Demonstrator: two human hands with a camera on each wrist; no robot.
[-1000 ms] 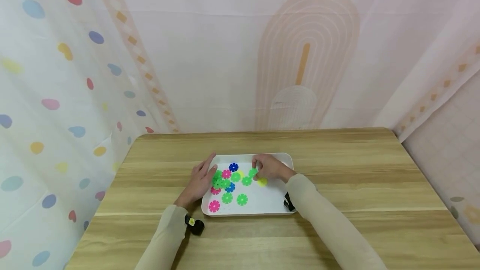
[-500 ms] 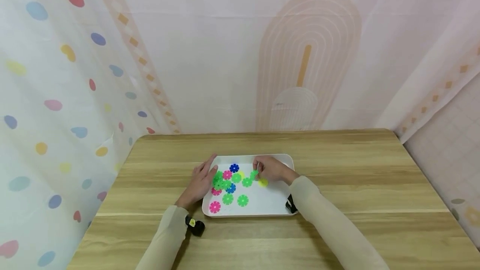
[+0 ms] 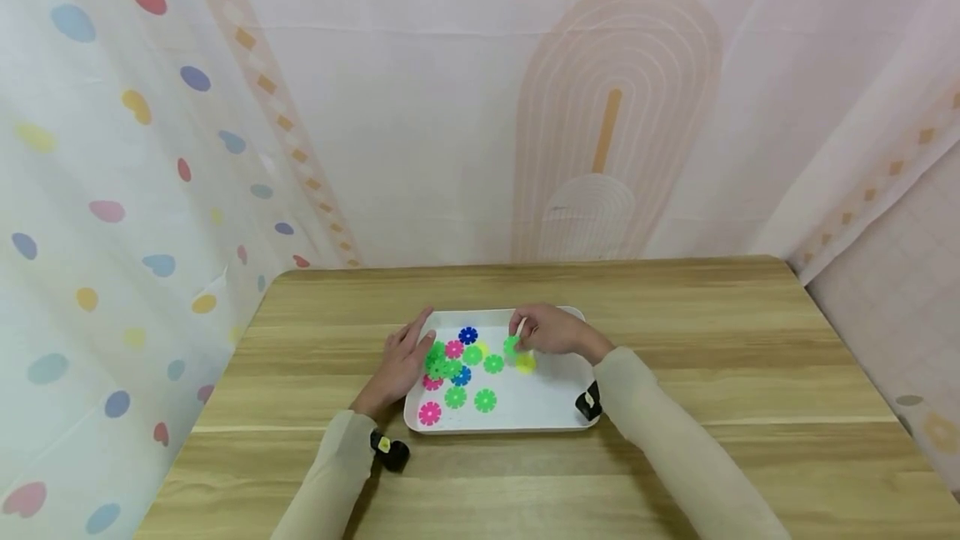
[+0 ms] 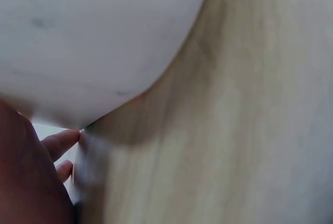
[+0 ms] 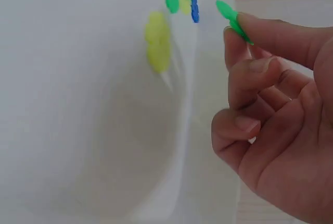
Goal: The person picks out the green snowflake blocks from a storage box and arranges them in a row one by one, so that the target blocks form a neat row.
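A white tray [image 3: 543,415] on the wooden table holds several flat gear-shaped plastic discs in green, pink, blue and yellow. My right hand [image 3: 546,332] hovers over the tray's far right part and pinches a green disc [image 5: 232,21] between thumb and forefinger, lifted off the tray. A yellow disc [image 5: 158,44] lies just below it on the tray [image 5: 78,104]. My left hand [image 3: 401,361] rests flat with straight fingers against the tray's left rim, beside a cluster of green discs [image 3: 442,363]. In the left wrist view only fingertips [image 4: 60,143] and blurred table show.
The wooden table [image 3: 750,357] stretches wide around the tray on all sides. Patterned curtains hang close behind and to the left. Small black wrist cameras [image 3: 390,450] sit at both cuffs.
My right hand has lifted slightly and drawn right with the green disc pinched in it. The left hand has stayed at the tray's rim.
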